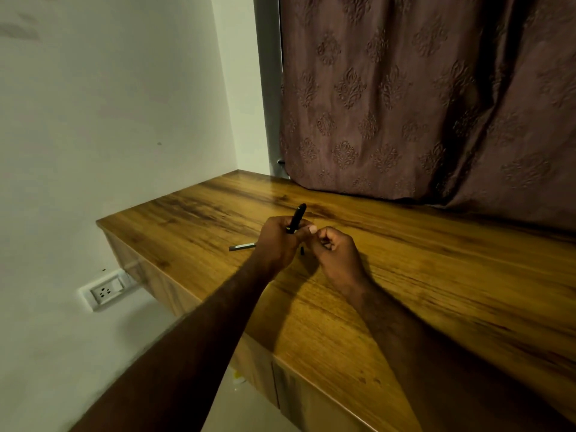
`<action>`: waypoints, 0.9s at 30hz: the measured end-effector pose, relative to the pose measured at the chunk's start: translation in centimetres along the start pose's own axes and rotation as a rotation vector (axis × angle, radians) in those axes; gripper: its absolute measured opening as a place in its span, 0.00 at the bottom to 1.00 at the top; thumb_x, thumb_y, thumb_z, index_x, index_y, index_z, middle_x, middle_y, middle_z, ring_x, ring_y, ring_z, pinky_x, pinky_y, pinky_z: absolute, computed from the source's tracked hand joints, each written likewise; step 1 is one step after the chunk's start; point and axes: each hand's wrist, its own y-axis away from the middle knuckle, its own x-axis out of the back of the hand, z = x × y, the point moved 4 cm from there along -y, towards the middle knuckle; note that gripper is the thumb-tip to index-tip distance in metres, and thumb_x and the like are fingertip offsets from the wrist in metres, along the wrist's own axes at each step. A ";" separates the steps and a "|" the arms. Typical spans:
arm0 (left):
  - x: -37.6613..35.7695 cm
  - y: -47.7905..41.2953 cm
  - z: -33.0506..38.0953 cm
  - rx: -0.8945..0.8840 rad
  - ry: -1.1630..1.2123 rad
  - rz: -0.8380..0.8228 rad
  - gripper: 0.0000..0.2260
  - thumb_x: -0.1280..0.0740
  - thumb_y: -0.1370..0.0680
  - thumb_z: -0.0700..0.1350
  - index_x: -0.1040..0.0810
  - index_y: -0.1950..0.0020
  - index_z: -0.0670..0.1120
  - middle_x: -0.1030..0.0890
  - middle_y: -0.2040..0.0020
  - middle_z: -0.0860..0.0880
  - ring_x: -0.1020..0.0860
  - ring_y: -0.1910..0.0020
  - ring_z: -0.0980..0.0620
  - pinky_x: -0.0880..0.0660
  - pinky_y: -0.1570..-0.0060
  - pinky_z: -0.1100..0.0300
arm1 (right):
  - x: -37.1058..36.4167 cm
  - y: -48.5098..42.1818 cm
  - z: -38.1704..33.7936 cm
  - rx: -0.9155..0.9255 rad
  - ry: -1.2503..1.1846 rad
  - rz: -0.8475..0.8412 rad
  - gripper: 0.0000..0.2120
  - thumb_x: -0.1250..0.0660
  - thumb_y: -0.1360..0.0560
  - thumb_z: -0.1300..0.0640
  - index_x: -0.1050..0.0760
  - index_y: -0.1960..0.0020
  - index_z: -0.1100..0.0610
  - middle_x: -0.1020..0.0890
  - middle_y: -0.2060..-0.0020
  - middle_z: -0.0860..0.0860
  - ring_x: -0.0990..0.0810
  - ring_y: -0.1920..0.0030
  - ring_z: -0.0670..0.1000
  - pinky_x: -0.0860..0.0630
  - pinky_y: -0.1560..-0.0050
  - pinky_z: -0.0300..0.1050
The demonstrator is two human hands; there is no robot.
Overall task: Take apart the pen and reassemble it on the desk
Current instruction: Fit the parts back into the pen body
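My left hand (277, 241) grips a black pen barrel (297, 217) that sticks up and away from my fingers over the wooden desk (436, 275). My right hand (335, 252) is curled just to the right of it, fingertips pinched together near the barrel's lower end; what they pinch is too small to tell. A small black pen piece (301, 251) shows between the two hands. A thin grey refill (241, 246) lies flat on the desk, left of my left hand.
A brown patterned curtain (436, 98) hangs over the desk's far edge. A white wall stands on the left, with a wall socket (104, 289) below the desk's left edge. The desk's near edge runs diagonally under my forearms.
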 end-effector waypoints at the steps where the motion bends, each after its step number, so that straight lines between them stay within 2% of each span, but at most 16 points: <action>1: 0.2 0.0 -0.1 -0.024 -0.058 0.014 0.10 0.30 0.25 0.45 0.19 0.52 0.39 0.20 0.66 0.53 0.24 0.67 0.62 0.30 0.65 0.66 | 0.3 -0.1 0.1 -0.036 -0.043 0.005 0.08 0.34 0.24 0.57 0.22 0.60 0.58 0.19 0.65 0.56 0.23 0.63 0.49 0.28 0.64 0.44; 3: 0.9 0.4 -0.7 -0.094 -0.277 0.062 0.14 0.34 0.23 0.53 0.21 0.49 0.42 0.21 0.60 0.50 0.24 0.61 0.56 0.31 0.64 0.64 | 0.9 -0.2 0.4 -0.132 -0.174 0.014 0.05 0.34 0.25 0.61 0.22 0.58 0.59 0.21 0.67 0.55 0.25 0.66 0.49 0.30 0.66 0.43; 4: 1.2 0.8 -1.0 -0.139 -0.373 0.074 0.15 0.37 0.22 0.55 0.23 0.50 0.43 0.21 0.60 0.49 0.24 0.61 0.55 0.33 0.65 0.63 | 1.2 -0.3 0.5 -0.176 -0.255 0.017 0.04 0.34 0.25 0.63 0.22 0.57 0.60 0.22 0.67 0.55 0.26 0.67 0.48 0.31 0.67 0.42; 7: 1.7 2.0 -2.4 -0.240 -0.541 0.030 0.14 0.44 0.19 0.52 0.28 0.50 0.41 0.23 0.59 0.45 0.26 0.61 0.48 0.35 0.64 0.57 | 1.7 -0.3 0.5 -0.277 -0.487 0.007 0.02 0.34 0.26 0.66 0.23 0.56 0.61 0.22 0.67 0.55 0.26 0.68 0.49 0.31 0.67 0.41; 10: 1.4 2.7 -3.1 -0.313 -0.699 -0.036 0.18 0.48 0.21 0.53 0.29 0.49 0.39 0.23 0.55 0.39 0.26 0.57 0.42 0.33 0.60 0.54 | 1.8 -0.2 0.4 -0.322 -0.596 -0.013 0.02 0.33 0.27 0.66 0.24 0.54 0.62 0.20 0.65 0.56 0.23 0.66 0.49 0.27 0.65 0.41; 15: 1.2 3.6 -2.6 -0.386 -0.818 0.046 0.26 0.53 0.26 0.59 0.26 0.48 0.41 0.21 0.54 0.42 0.25 0.56 0.43 0.31 0.57 0.52 | 1.2 0.0 0.4 -0.344 -0.663 -0.103 0.03 0.33 0.26 0.65 0.23 0.53 0.61 0.17 0.60 0.57 0.18 0.62 0.50 0.22 0.61 0.42; 19: 1.1 3.3 -3.1 -0.393 -0.931 0.061 0.22 0.50 0.26 0.57 0.24 0.49 0.45 0.20 0.55 0.46 0.23 0.56 0.43 0.31 0.58 0.52 | 1.0 0.0 0.3 -0.336 -0.661 -0.144 0.03 0.34 0.25 0.64 0.23 0.52 0.61 0.16 0.59 0.58 0.16 0.60 0.52 0.21 0.60 0.41; 27: 1.2 3.7 -2.3 -0.423 -0.851 0.072 0.21 0.48 0.26 0.56 0.23 0.49 0.44 0.19 0.57 0.44 0.22 0.57 0.42 0.27 0.57 0.49 | 0.7 0.1 0.3 -0.313 -0.577 -0.176 0.02 0.34 0.25 0.63 0.23 0.53 0.59 0.15 0.57 0.57 0.15 0.59 0.51 0.21 0.59 0.42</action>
